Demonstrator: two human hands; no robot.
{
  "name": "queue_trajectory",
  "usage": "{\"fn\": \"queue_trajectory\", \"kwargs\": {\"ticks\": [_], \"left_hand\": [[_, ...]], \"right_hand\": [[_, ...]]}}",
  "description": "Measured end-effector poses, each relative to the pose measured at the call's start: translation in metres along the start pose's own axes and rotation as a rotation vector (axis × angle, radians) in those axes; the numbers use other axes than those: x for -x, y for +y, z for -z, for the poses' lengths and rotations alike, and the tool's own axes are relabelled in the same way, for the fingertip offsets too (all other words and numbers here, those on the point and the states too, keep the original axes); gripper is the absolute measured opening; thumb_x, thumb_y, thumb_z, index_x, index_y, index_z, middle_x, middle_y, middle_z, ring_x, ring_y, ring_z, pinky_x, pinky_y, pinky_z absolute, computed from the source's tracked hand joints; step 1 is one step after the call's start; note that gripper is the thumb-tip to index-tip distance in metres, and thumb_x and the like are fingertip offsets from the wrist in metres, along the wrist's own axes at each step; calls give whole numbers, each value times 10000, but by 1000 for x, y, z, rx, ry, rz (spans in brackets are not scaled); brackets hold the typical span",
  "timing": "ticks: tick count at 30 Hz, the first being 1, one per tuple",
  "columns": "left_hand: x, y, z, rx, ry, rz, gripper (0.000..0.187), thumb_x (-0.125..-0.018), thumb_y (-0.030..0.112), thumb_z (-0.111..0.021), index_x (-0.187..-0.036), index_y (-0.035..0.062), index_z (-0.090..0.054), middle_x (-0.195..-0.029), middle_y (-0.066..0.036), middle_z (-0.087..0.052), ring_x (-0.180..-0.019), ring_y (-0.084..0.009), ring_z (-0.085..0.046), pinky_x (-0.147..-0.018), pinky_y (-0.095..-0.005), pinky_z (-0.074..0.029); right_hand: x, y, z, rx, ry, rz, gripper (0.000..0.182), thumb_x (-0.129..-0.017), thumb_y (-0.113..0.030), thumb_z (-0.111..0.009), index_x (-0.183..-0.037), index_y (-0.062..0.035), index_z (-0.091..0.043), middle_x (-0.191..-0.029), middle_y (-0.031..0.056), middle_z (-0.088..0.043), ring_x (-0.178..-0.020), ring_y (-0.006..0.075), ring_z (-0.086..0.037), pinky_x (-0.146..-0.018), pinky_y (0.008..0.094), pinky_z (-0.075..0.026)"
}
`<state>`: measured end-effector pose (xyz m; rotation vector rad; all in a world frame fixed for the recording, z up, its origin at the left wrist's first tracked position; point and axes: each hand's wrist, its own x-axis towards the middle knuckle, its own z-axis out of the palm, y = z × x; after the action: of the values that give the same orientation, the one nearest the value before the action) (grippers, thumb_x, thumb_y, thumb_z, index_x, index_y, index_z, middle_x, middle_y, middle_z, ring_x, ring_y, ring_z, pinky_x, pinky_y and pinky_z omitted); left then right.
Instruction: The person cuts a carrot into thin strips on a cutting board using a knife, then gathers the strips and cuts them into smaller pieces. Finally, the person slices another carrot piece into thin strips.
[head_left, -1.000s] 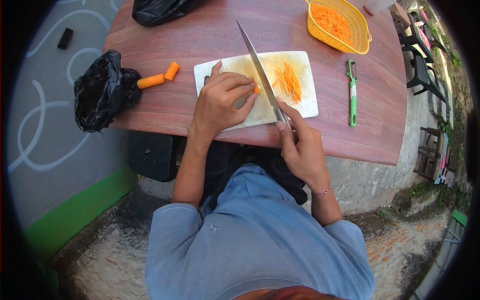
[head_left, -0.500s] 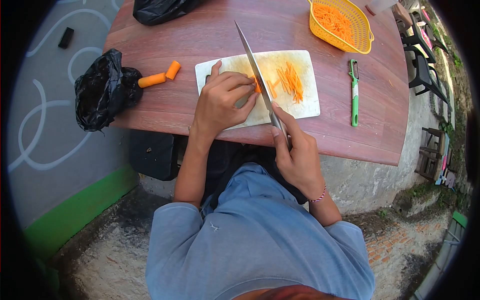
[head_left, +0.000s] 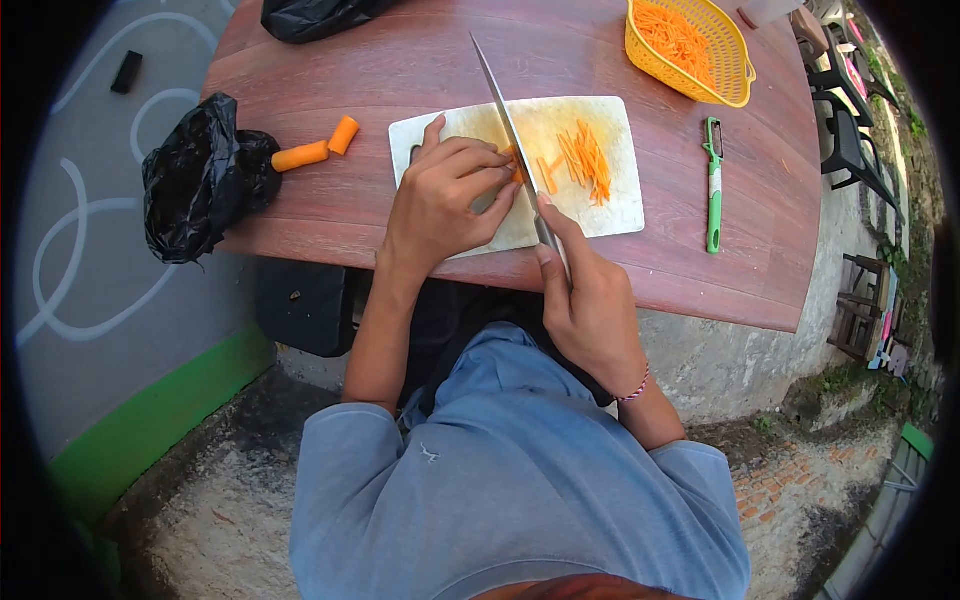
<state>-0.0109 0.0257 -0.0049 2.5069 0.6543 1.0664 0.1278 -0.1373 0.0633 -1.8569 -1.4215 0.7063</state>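
My left hand (head_left: 452,195) is curled over a piece of carrot (head_left: 517,168) on the white cutting board (head_left: 612,218), pinning it with the fingertips; most of that piece is hidden. In my right hand (head_left: 597,305) is the handle of a long kitchen knife (head_left: 507,118), its tip pointing away from me. The blade stands on edge right beside my left fingertips. Just right of the blade lie a few short carrot slivers (head_left: 546,175), and farther right a small heap of thin carrot strips (head_left: 587,162).
A yellow basket (head_left: 738,60) of shredded carrot stands at the back right. Below it lies a green-handled peeler (head_left: 714,190). Two carrot chunks (head_left: 300,156) rest by a crumpled black plastic bag (head_left: 190,185) at the table's left edge. Another black bag (head_left: 320,18) lies at the back.
The knife has shifted very slightly left against the board, staying close to my left fingertips. My left hand keeps its hold on the carrot. The whole view has moved a little.
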Motion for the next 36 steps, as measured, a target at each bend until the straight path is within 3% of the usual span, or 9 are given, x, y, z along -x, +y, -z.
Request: {"fn": "queue_trajectory", "kwargs": {"ticks": [12,14,23,36], "left_hand": [[1,-1,-1,7,19,0,133,-799,98,-888,-925,73,-853,-989,-64,-811,-987,-236,-779,-1172,-626,-457],[1,-1,-1,15,14,2,134,-800,101,-889,-927,76,-855,-991,-63,-812,-992,-237,-779,-1177,-622,-456],[2,0,0,45,21,19,120,-806,95,-881,-920,73,-851,-1006,-67,-813,-1005,-241,-778,-1184,-616,-455],[2,-1,0,48,31,19,116,-797,87,-886,-906,73,-848,-1002,-65,-812,-994,-240,-781,-1173,-619,-466]], "right_hand": [[-20,9,-9,-29,82,122,463,-1036,-55,-628,-1495,-52,-569,-886,307,-709,-836,492,-727,-717,545,-551],[-10,5,-1,-35,-3,-15,465,-1046,-64,-633,-1506,-67,-568,-904,309,-712,-852,497,-728,-729,528,-557],[-1,6,8,-33,3,-86,480,-1066,-82,-630,-1539,-89,-553,-964,323,-721,-909,506,-737,-766,494,-566],[7,5,8,-121,-18,-49,490,-1058,-66,-627,-1541,-91,-553,-1050,325,-735,-994,511,-737,-815,489,-579]]}}
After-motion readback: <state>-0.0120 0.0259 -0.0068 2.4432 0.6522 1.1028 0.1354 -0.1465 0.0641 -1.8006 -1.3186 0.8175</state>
